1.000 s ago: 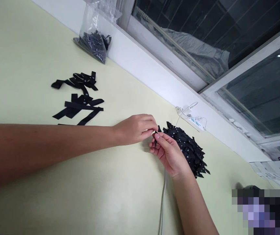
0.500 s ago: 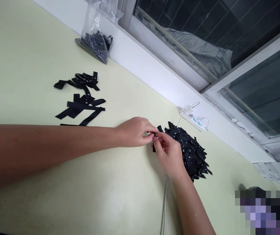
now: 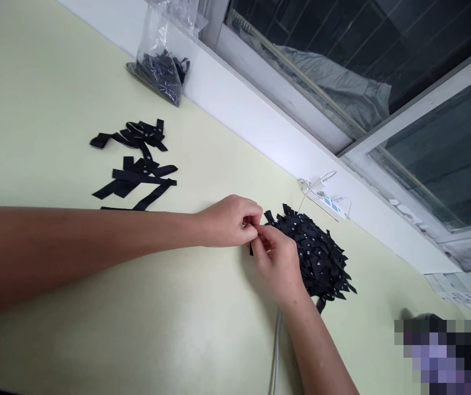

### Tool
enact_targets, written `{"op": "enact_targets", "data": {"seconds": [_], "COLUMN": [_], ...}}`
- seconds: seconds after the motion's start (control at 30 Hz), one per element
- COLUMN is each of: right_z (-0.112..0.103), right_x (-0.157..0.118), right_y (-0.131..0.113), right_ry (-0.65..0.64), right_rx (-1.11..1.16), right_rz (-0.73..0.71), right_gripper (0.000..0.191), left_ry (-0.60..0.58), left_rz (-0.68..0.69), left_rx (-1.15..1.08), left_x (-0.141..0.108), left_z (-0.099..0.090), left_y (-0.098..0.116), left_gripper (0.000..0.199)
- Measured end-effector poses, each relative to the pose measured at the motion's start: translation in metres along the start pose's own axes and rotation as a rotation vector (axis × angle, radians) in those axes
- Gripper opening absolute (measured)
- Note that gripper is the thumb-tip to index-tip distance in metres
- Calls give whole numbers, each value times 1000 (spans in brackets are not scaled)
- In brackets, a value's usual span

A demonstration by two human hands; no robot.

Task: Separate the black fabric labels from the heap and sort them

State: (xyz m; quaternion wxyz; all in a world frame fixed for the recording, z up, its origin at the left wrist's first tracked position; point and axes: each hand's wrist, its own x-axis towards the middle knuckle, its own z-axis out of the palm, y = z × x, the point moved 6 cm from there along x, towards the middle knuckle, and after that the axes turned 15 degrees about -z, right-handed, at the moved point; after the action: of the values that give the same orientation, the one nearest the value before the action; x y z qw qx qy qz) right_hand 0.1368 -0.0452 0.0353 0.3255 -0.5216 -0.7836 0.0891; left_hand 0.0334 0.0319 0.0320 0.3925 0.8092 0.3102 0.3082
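My left hand (image 3: 232, 220) and my right hand (image 3: 277, 257) meet fingertip to fingertip above the pale green table (image 3: 169, 318). Both are pinched on a small black ribbon (image 3: 251, 249), mostly hidden by the fingers, with a short end hanging below. Just right of my right hand lies a big pile of black ribbon pieces (image 3: 321, 258) with small white marks. Loose black strips (image 3: 136, 175) are scattered beyond my left forearm, some partly covered by it.
A clear plastic bag (image 3: 159, 71) holding black pieces leans by the white wall ledge. A white power strip (image 3: 328, 204) with plugs sits behind the pile. A grey cable (image 3: 276, 351) runs under my right forearm. A pixelated area covers the lower right.
Both hands have drawn closer together, my right hand shifting slightly left. Less of the held ribbon shows, and a black end now appears beside my right wrist under the pile.
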Motion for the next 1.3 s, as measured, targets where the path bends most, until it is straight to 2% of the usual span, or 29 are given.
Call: {"op": "enact_targets", "data": {"seconds": [0.17, 0.33, 0.47, 0.63, 0.97, 1.2, 1.3], "right_z": [2, 1, 0, 0, 3, -2, -2], "right_x": [-1, -3, -5, -4, -2, -1, -2], "right_y": [0, 12, 19, 18, 12, 20, 23], "right_ry": [-10, 29, 11, -31, -124, -5, -1], "right_rx": [57, 144, 143, 72, 62, 53, 41], "right_rz": [32, 120, 184, 156, 109, 88, 90], "right_gripper": [22, 20, 22, 22, 22, 21, 21], "left_ry": [1, -36, -37, -29, 31, 111, 124], "left_rz": [-6, -37, 23, 150, 346, 380, 373], "left_rx": [1, 60, 151, 305, 580, 647, 656], "left_x": [2, 1, -1, -1, -4, -6, -6], "left_z": [-2, 0, 0, 0, -1, -4, -5], "left_y": [-2, -5, -4, -2, 6, 10, 11], "left_gripper": [15, 18, 16, 9, 11, 12, 11]}}
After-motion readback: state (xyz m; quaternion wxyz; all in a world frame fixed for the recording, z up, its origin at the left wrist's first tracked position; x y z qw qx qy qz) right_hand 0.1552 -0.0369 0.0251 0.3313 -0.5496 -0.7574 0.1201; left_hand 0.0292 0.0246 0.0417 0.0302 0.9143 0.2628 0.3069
